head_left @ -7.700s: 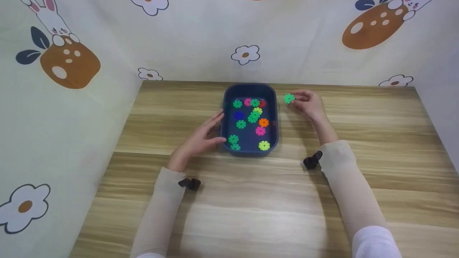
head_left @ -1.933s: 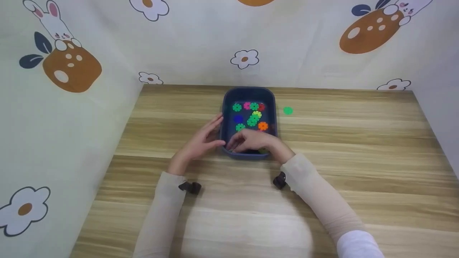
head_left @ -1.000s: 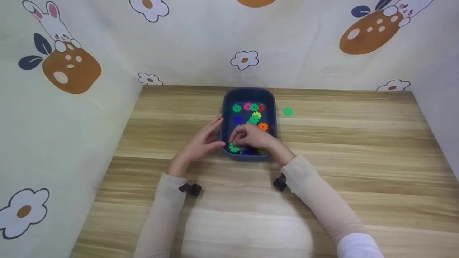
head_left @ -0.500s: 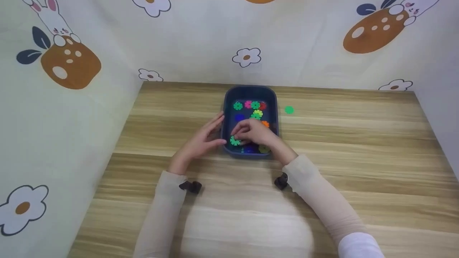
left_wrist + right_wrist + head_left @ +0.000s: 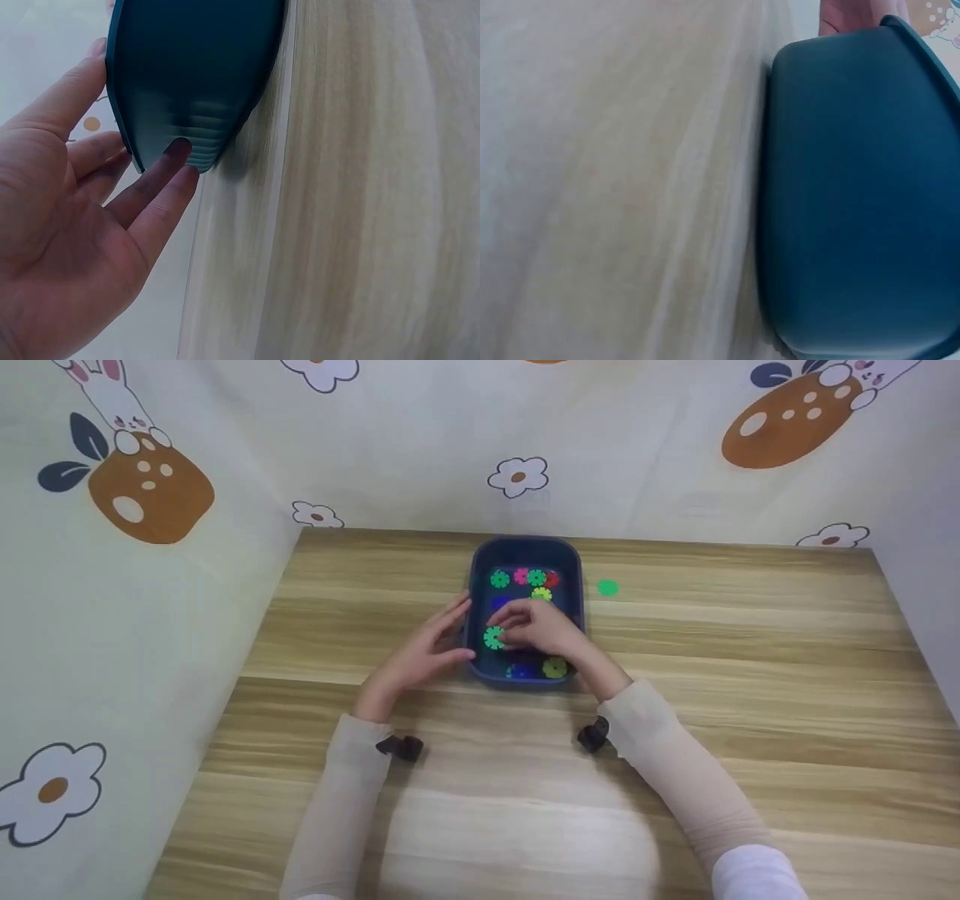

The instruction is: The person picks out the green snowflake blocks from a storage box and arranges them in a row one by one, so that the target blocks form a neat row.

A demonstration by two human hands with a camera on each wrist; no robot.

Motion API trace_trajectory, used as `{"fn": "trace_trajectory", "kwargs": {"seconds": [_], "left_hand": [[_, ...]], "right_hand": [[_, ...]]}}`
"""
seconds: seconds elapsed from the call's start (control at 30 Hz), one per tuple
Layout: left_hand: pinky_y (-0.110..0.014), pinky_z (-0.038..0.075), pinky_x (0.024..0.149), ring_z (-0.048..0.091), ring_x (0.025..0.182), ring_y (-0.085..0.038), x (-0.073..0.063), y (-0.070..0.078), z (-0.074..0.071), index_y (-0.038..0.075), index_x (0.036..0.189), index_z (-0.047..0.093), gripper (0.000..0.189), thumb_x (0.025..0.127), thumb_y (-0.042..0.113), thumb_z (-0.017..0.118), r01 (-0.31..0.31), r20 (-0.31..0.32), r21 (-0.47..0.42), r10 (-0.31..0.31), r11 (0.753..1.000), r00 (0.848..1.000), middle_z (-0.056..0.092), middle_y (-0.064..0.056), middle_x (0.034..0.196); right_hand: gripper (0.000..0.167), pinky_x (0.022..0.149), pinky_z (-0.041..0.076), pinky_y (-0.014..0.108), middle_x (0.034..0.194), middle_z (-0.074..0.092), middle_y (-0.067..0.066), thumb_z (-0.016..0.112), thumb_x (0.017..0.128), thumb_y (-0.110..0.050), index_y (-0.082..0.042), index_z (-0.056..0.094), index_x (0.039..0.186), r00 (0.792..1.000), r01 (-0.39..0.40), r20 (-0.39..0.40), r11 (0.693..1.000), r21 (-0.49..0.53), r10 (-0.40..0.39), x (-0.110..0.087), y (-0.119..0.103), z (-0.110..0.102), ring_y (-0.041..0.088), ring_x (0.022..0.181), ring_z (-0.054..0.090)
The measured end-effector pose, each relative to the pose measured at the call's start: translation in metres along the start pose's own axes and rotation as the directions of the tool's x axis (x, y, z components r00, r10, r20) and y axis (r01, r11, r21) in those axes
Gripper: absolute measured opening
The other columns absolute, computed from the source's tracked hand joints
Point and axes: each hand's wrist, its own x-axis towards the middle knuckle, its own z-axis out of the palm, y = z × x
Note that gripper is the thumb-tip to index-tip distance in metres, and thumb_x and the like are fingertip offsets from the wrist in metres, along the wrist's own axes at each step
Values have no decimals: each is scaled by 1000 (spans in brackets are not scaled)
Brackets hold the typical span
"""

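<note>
A dark blue rectangular tray (image 5: 525,552) stands on the wooden table and holds small notched plastic snowflake discs. My left hand (image 5: 424,656) rests against its left side, fingers and thumb extended; the left wrist view shows the fingertips at the wall of the tray (image 5: 195,67). Inside the tray, my right hand (image 5: 544,626) pinches a green snowflake disc (image 5: 493,638) between thumb and fingers. That hand hides some discs under it. The right wrist view shows mainly the outer wall of the tray (image 5: 862,187), with the right hand's work hidden.
One green disc (image 5: 607,587) lies on the table right of the tray. In the tray are a green disc (image 5: 499,579), a pink disc (image 5: 520,576), a yellow disc (image 5: 555,667), a blue disc (image 5: 521,671) and several others. A patterned cloth wall (image 5: 420,442) stands behind.
My right hand set a green disc down right of the tray, then reached into the tray's near left corner. It has taken another green disc and moved it away from that corner. Left hand stays put.
</note>
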Motion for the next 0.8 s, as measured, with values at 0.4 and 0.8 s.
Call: {"fn": "trace_trajectory", "kwargs": {"seconds": [0.4,0.8], "left_hand": [[-46,32,121,21,154,-29,1,-3,1,8,158,27,75,95,20,68,-31,-2,-40,31,999,1000,17,-8,168],[-44,36,119,31,151,-30,0,-3,1,9,158,28,76,94,20,69,-22,0,-55,22,998,1000,16,-7,169]], "right_hand": [[25,82,62,33,107,72,21,67,90,2,5,68,115,996,54,-71,999,7,-54,-4,-8,-14,10,84,71],[25,87,59,46,96,73,12,67,91,2,7,63,115,986,69,-153,997,45,-61,-9,-15,-30,14,84,72]]}}
